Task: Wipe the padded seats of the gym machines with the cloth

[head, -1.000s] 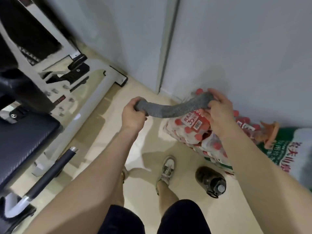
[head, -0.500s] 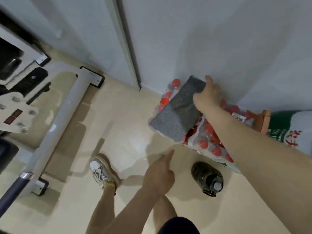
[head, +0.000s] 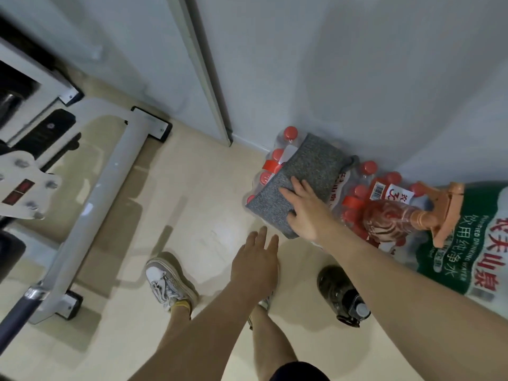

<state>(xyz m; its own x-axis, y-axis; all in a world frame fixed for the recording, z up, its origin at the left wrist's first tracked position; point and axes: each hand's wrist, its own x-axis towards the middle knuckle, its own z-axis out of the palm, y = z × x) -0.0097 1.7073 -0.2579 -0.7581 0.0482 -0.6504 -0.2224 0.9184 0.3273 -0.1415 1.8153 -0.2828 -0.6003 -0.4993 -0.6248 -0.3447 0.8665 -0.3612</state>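
Note:
The grey cloth (head: 299,177) lies folded flat on top of a shrink-wrapped pack of red-capped water bottles (head: 277,158) against the wall. My right hand (head: 305,210) rests flat on the cloth's near end, fingers spread, pressing rather than gripping. My left hand (head: 257,254) hovers lower down, just short of the cloth, fingers extended and holding nothing. A dark padded seat (head: 11,248) shows only as a sliver at the left edge.
A white gym machine frame (head: 96,199) with black end caps runs across the floor at left. A dark water bottle (head: 343,295) lies on the floor, with a large green-labelled water jug (head: 472,248) and an orange pump (head: 445,210) at right. My feet stand on beige floor.
The cloth went from stretched between both hands to laid flat on the bottle pack. My left hand let go and dropped; my right hand shifted to the cloth's near end. The view swung right.

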